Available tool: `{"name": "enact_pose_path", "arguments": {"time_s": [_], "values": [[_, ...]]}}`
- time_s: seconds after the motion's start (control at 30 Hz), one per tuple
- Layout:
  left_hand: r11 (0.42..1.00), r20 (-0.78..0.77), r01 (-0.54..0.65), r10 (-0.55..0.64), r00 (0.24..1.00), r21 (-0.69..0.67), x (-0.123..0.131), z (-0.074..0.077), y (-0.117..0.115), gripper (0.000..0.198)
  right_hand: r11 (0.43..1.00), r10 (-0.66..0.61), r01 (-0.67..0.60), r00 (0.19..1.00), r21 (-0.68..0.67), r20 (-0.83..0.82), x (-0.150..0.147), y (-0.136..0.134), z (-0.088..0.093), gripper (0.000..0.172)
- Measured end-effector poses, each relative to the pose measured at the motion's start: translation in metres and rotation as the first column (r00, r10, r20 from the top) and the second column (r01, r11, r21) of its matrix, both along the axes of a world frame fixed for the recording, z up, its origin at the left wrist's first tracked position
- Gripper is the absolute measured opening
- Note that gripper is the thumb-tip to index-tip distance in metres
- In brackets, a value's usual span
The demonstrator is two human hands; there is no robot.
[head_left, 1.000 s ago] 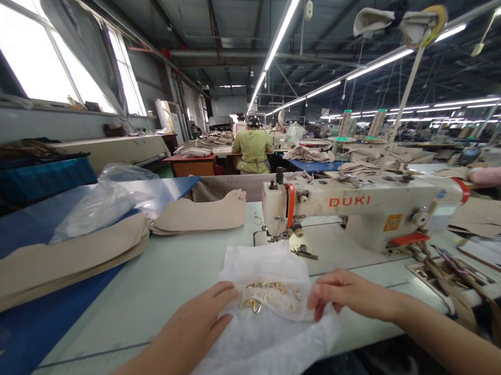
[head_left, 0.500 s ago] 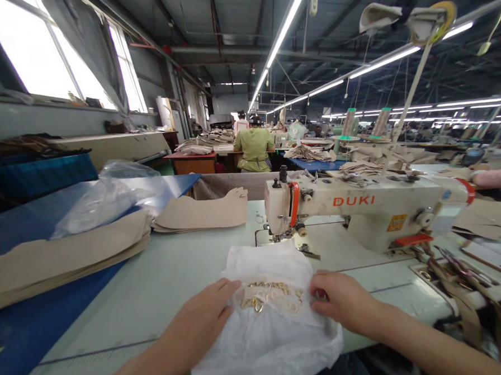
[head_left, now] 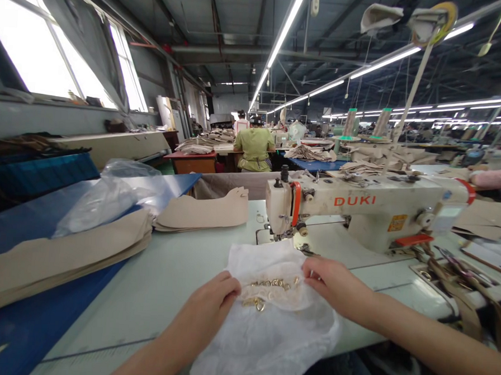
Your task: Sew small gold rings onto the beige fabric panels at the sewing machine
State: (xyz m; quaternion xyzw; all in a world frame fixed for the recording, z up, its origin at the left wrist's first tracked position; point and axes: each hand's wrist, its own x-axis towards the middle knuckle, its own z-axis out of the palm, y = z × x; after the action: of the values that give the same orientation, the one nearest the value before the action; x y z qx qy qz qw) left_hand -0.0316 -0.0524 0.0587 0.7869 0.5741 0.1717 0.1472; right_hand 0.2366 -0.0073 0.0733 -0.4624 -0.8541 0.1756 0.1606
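A crumpled, soft white wrapping sheet (head_left: 263, 345) lies at the front of the sewing table, its lower part hanging toward my lap. On it are several small gold-coloured metal pieces (head_left: 270, 283), some ring-like, partly covered by a thin translucent fold. My left hand (head_left: 213, 297) is closed on the left edge of the sheet, thumb against fingers. At the upper right edge, my right hand (head_left: 333, 284) pinches the sheet with curled fingers. Just beyond the sheet stands the head of the sewing machine (head_left: 281, 206).
Stacks of beige cut panels (head_left: 203, 210) lie left of the machine and on the blue surface (head_left: 72, 290). A clear plastic bag (head_left: 103, 196) rests there too. Straps and tools fill a tray (head_left: 459, 277) at right. A person in green (head_left: 255, 146) sits ahead.
My right hand has moved up and slightly left along the sheet's edge. My left hand has curled its fingers in more. The thin fold over the gold pieces has shifted.
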Motion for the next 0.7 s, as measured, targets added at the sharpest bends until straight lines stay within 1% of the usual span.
{"name": "enact_pose_path", "arguments": {"time_s": [0.1,0.3,0.4,0.5,0.57,0.7], "values": [[1.0,0.034,0.001,-0.002,0.999,0.02,0.001,0.0,0.0,0.02,1.0,-0.012,0.011,0.998,-0.014,-0.062,-0.005,0.002,0.005,0.014],[1.0,0.08,0.0,-0.001,0.997,0.015,0.003,0.0,0.0,0.018,1.0,-0.004,0.008,0.988,0.023,-0.157,-0.012,0.003,0.013,0.013],[1.0,0.103,-0.006,0.005,0.995,0.001,0.002,-0.003,0.002,0.02,1.0,0.004,0.001,0.986,0.028,-0.169,-0.014,0.003,0.012,0.013],[1.0,0.137,-0.002,0.002,0.991,-0.003,0.001,-0.005,0.002,0.019,0.999,0.017,-0.011,0.984,0.032,-0.176,-0.017,0.007,0.008,0.017],[1.0,0.153,0.003,-0.001,0.988,-0.012,0.001,-0.004,0.002,0.018,1.0,-0.008,0.011,0.982,0.017,-0.19,-0.019,0.01,0.004,0.02],[0.998,0.199,-0.009,0.02,0.98,-0.056,0.002,0.003,0.002,0.018,0.996,-0.066,0.049,0.968,-0.075,-0.244,-0.021,0.015,0.004,0.028]]}}
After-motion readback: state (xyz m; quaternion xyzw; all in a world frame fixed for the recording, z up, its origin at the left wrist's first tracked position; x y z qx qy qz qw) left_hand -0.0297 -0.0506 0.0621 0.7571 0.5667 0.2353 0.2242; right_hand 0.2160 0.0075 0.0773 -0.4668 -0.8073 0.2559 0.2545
